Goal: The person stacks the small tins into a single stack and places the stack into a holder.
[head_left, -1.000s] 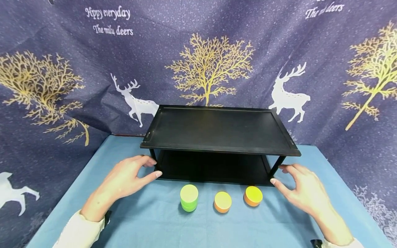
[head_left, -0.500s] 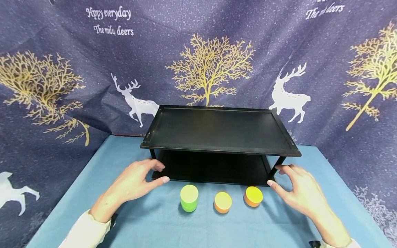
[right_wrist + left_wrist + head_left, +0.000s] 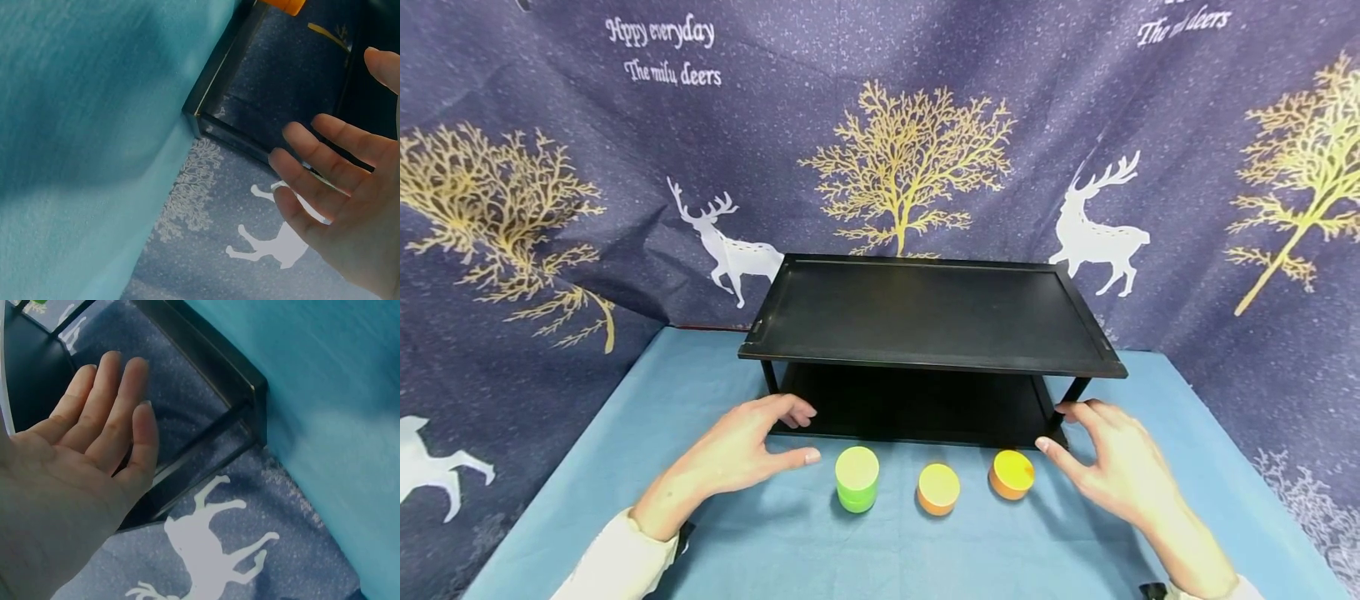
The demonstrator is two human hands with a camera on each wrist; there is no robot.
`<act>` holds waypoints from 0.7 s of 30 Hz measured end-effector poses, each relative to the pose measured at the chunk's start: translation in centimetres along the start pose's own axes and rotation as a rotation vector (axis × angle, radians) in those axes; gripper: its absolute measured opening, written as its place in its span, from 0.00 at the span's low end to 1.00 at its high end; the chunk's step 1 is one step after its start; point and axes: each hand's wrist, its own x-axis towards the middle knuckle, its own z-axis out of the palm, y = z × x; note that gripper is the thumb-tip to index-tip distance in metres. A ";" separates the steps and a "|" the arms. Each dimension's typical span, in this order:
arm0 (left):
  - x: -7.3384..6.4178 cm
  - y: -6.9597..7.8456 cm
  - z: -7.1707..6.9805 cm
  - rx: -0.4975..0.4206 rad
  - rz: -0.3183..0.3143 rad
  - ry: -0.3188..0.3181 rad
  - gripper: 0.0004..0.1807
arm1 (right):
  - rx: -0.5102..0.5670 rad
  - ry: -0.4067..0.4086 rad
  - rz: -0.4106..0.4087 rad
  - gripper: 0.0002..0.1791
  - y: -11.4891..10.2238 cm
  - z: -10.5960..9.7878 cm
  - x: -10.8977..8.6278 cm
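Observation:
My left hand [image 3: 748,450] hovers at the front left corner of a black two-tier shelf [image 3: 917,312], holding nothing, its fingers relaxed. To its right stands a green round block [image 3: 857,483], apart from the fingertips; a seam shows low on its side. My right hand [image 3: 1112,462] is by the shelf's front right post, fingers loosely bent and holding nothing. Just left of its thumb sits an orange round block [image 3: 1012,477] with a yellow top. Another orange block [image 3: 938,492] with a pale yellow top stands between that one and the green block. Both wrist views show bare palms.
Under the shelf's top board lies a dark lower board [image 3: 917,408]. A blue cloth [image 3: 895,558] covers the table. Behind hangs a navy curtain [image 3: 970,167] printed with white deer and golden trees.
My left hand has moved right and slightly nearer, away from the left post toward the green block. My right hand has shifted a little left toward the orange block. The blocks and shelf stay put.

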 end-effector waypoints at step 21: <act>0.2 0.6 2.3 -0.091 0.048 -0.138 0.41 | 0.015 -0.053 -0.018 0.27 -0.5 1.2 -0.1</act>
